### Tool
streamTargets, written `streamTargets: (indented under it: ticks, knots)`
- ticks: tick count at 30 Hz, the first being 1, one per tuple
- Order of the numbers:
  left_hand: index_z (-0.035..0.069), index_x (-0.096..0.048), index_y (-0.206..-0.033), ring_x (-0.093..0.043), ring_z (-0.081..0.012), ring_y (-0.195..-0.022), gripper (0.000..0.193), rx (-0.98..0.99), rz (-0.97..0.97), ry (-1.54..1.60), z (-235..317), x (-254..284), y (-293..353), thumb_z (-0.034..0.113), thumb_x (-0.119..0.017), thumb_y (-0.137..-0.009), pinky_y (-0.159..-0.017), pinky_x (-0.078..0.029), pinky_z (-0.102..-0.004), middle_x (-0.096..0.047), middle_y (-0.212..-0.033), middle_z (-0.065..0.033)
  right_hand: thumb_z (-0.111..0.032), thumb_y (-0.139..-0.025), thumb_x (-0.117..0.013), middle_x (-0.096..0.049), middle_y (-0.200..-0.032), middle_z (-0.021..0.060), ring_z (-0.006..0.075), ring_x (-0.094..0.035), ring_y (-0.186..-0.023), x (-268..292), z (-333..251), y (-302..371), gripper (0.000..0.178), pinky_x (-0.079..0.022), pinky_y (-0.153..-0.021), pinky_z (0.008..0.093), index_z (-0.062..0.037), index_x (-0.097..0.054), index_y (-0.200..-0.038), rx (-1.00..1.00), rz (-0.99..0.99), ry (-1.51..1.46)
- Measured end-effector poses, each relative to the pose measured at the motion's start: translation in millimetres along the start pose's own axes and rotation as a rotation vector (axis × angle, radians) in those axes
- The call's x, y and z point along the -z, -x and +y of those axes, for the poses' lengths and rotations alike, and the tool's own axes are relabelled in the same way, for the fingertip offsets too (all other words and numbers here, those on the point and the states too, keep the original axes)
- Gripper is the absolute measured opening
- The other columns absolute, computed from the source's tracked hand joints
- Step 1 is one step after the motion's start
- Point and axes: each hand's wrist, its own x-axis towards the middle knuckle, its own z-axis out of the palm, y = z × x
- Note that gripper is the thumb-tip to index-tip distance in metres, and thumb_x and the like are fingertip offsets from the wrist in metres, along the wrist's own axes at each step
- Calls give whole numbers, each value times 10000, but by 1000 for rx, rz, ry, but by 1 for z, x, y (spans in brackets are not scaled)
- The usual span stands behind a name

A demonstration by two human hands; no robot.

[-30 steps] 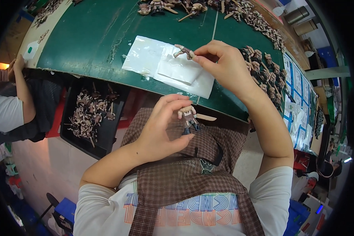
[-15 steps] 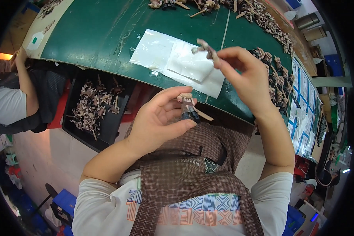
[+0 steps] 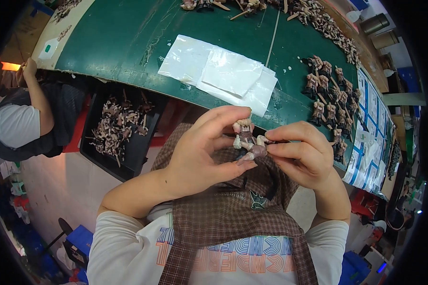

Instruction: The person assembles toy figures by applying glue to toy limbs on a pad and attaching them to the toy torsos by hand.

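Observation:
My left hand (image 3: 192,152) grips a small toy figurine (image 3: 243,127) between its thumb and fingers, in front of my apron. The figurine has a pale upper end and a dark lower part, mostly hidden now. My right hand (image 3: 304,156) pinches a small brown-and-cream figure piece (image 3: 257,151) with limb-like pale ends. That piece lies against the front of the figurine; whether the two are joined I cannot tell. Beyond my hands, white plastic sheets (image 3: 230,71) lie on the green tabletop (image 3: 123,42).
Finished-looking figurines (image 3: 330,111) stand grouped at the right, with a heap of more (image 3: 328,31) along the far edge. A black bin (image 3: 133,164) of brown-and-cream pieces sits below the table at the left. Another person (image 3: 26,114) sits at the far left.
My right hand has come down and left from above the white sheets, bringing its piece to the figurine. My left hand has shifted slightly right.

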Motion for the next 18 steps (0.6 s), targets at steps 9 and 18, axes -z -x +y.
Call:
streamTargets:
  ticks: [9,18]
  knots:
    - [-18,-364,-1426,-441,-267,-1325,792,-87,-84,28,-3,-4,4,-7,-780,-753,-1066,-427,-369,-307,-1480,-143,-28,-663,-750,-672,-1011,121,253,-662,-793,1,-4,11,264,-510,-618,310,-14,-683,-917,118,40,136]
    - [-23,-454,-1363,-556,-336,-1210,573,-268,-197,-85,-18,13,0,276,-646,-914,-1009,-468,-419,-481,-1370,-231,-100,-700,-670,-669,-1037,155,241,-660,-796,5,-8,16,254,-500,-611,300,15,-694,-925,193,-6,158]
